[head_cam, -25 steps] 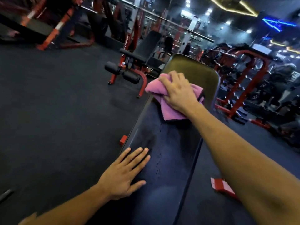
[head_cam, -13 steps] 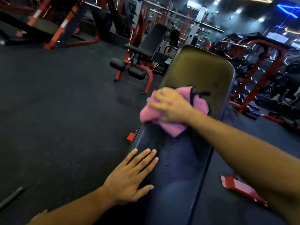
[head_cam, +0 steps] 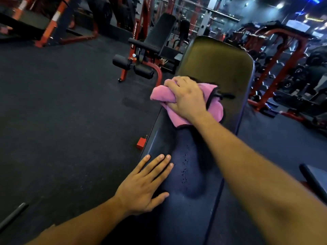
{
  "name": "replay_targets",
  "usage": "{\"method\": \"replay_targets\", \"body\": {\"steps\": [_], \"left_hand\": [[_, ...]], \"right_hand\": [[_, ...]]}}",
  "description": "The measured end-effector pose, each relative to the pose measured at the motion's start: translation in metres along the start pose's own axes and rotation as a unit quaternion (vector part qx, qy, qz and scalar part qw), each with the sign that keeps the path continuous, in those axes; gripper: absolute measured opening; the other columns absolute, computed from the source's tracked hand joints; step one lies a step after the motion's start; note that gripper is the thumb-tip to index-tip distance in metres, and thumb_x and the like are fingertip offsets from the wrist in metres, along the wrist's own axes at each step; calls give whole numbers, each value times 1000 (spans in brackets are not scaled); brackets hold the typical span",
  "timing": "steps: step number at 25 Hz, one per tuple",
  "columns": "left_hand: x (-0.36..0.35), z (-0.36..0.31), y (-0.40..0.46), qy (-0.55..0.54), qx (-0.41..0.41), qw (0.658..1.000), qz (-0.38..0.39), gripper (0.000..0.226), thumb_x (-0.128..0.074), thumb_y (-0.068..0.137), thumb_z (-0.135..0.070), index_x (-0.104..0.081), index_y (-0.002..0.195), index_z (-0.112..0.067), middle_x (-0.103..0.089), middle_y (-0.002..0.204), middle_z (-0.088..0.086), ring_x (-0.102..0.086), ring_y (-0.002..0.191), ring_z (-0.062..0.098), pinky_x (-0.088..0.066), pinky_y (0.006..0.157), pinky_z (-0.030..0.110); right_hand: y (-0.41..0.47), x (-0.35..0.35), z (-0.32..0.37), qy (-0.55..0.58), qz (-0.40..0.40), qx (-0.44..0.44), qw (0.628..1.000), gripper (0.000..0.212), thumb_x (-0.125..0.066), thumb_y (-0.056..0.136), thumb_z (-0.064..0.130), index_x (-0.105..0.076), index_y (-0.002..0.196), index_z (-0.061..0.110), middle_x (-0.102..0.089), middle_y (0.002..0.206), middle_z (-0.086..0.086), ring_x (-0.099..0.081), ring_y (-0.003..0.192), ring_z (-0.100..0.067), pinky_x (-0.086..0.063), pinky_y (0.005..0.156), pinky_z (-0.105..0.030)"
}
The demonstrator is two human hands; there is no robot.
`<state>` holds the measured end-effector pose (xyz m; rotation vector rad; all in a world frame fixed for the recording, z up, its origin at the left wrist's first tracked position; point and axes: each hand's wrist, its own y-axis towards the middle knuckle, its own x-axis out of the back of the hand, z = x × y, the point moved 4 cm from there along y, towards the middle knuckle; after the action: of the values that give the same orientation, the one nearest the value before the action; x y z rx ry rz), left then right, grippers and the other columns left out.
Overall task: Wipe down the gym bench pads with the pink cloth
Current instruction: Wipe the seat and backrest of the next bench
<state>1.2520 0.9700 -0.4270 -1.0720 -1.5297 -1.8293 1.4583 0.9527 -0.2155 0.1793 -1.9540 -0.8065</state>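
A long dark bench pad runs away from me, its far end lit yellowish. The pink cloth, bunched with a dark trim, lies at the pad's left edge about midway along. My right hand grips the cloth, fingers curled into its folds, pressing it against the pad. My left hand rests flat on the pad's near left edge, fingers straight and spread. Small wet droplets speckle the pad between the two hands.
Dark rubber floor spreads to the left. A red-framed adjustable bench with roller pads stands ahead. Red racks with dumbbells line the right. Another pad's corner shows at right, and the bench's red foot sticks out left.
My right hand has drawn the cloth back along the pad toward me and to its left edge, bunching it tighter. The left hand stays planted on the pad.
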Motion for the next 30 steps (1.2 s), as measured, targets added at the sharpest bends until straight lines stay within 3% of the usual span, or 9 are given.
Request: {"method": "replay_targets", "body": {"steps": [2,6,9,11,13,16,19,24,30], "left_hand": [[1,1,-1,-6,4,1000,-3,80,-44,102,-60,-27,165,-13,-18,174,6,-16,161,24,-19,127,53],[1,1,0,-16,2,1000,9,76,-41,102,-59,-31,163,-14,-25,172,5,-18,160,24,-22,126,54],[5,1,1,-3,16,1000,25,76,-38,103,-60,-33,163,-13,-19,173,6,-17,161,23,-21,127,53],[12,-3,2,-6,31,999,25,76,-37,104,-60,-32,163,-13,-16,174,7,-16,161,24,-17,128,53],[12,-27,2,-22,15,1000,11,74,-38,104,-58,-29,164,-14,-18,174,9,-17,160,25,-15,128,55],[-2,-75,-5,-37,-32,998,31,73,-40,106,-57,-29,164,-15,-17,174,8,-18,160,25,-24,125,57],[-14,-85,-8,-1,-28,998,55,74,-40,105,-59,-27,165,-17,-16,174,7,-17,160,26,-22,126,56],[-18,-85,-7,25,-36,998,52,78,-40,104,-60,-26,165,-15,-16,174,9,-17,160,28,-17,128,57],[-18,-85,-7,38,-44,997,56,77,-42,102,-54,-25,165,-13,-15,174,13,-15,161,31,-17,128,59]], "right_hand": [[-16,-8,32,33,-6,-76,997,48,-66,65,31,-68,111,19,-64,103,-6,-59,95,-33,-47,87,-44],[-43,12,66,91,109,29,989,50,-73,65,20,-68,115,18,-66,103,-9,-63,88,-35,-52,76,-46],[-86,74,22,147,-23,-182,972,50,-59,73,16,-66,123,16,-65,117,-7,-64,103,-30,-53,90,-44],[-162,110,-3,195,-132,-388,891,44,-59,79,6,-63,122,18,-65,118,0,-62,109,-17,-50,97,-37],[-242,127,-23,232,-205,-550,776,28,-62,89,13,-58,115,24,-66,105,11,-63,100,-9,-52,94,-35],[-301,108,-31,281,-213,-662,662,20,-55,98,28,-49,117,26,-63,100,12,-64,100,-16,-52,88,-40],[-277,62,-29,308,-94,-649,689,33,-51,103,35,-45,133,23,-61,118,2,-60,107,-22,-41,83,-31],[-283,33,3,279,-34,-646,709,45,-46,103,49,-39,141,27,-59,139,-10,-58,122,-34,-45,91,-39],[-361,44,92,313,23,-640,702,37,-49,103,46,-40,138,36,-61,129,1,-61,120,-31,-47,91,-36]]}}
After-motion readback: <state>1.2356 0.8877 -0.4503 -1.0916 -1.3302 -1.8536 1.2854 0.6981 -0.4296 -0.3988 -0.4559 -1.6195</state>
